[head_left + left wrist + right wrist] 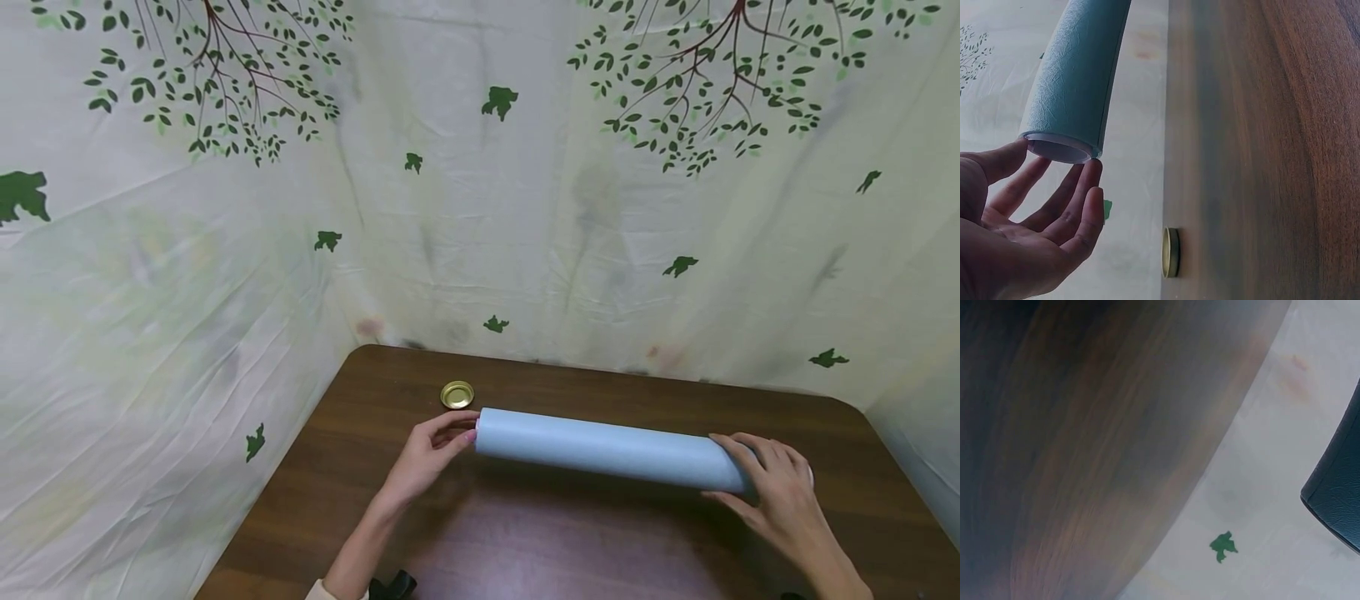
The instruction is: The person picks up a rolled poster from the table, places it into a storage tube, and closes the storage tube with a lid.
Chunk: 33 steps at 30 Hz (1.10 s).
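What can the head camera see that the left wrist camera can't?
Only the head view shows the right hand, holding one end of the long, light blue tube, and the cream sleeve on the left arm.

Only the left wrist view looks into the tube's hollow white end.

Both show the tube, the left hand at its other end, the round, gold, metal-looking lid, the brown wood-grain table and the white cloth backdrop with green leaf prints.

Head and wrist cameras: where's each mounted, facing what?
Head: on the head, facing forward and down at the blue tube; left hand and right hand show.
Left wrist: on that wrist, facing the tube's open end; left hand shows.
Right wrist: on that wrist, facing table and tube; no hand shows.
Head and left wrist share the gold lid.
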Each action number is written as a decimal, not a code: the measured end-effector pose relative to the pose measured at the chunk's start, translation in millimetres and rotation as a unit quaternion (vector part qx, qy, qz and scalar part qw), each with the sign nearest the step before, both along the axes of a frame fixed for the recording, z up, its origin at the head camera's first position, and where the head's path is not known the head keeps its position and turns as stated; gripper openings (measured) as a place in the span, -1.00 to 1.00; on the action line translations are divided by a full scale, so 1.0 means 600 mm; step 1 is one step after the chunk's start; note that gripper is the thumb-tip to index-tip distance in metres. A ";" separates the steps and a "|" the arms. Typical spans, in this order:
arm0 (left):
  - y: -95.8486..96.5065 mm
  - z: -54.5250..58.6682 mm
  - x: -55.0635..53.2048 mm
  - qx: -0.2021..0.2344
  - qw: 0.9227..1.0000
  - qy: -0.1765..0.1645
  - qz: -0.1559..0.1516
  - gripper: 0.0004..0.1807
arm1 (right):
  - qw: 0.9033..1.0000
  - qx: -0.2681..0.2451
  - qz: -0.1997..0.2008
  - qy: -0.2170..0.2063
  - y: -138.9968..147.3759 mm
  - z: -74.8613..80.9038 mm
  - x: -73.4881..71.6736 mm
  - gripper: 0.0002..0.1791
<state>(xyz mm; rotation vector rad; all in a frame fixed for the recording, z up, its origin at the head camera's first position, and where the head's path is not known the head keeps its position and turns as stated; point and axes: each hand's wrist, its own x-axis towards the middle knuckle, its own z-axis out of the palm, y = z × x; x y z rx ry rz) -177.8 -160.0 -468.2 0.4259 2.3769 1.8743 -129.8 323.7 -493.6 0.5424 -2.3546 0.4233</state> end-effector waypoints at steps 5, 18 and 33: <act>-0.001 0.000 0.000 0.002 1.000 0.001 -0.001 -0.59 | 1.000 0.002 0.000 0.008 -0.001 0.002 -0.001 -0.01; -0.001 0.000 0.006 0.017 1.000 0.010 0.012 -0.64 | 1.000 -0.001 0.001 0.002 -0.001 -0.001 -0.001 -0.01; 0.002 -0.009 0.005 0.024 0.999 0.025 0.027 -0.65 | 1.000 -0.004 0.004 -0.004 -0.001 -0.001 -0.001 0.00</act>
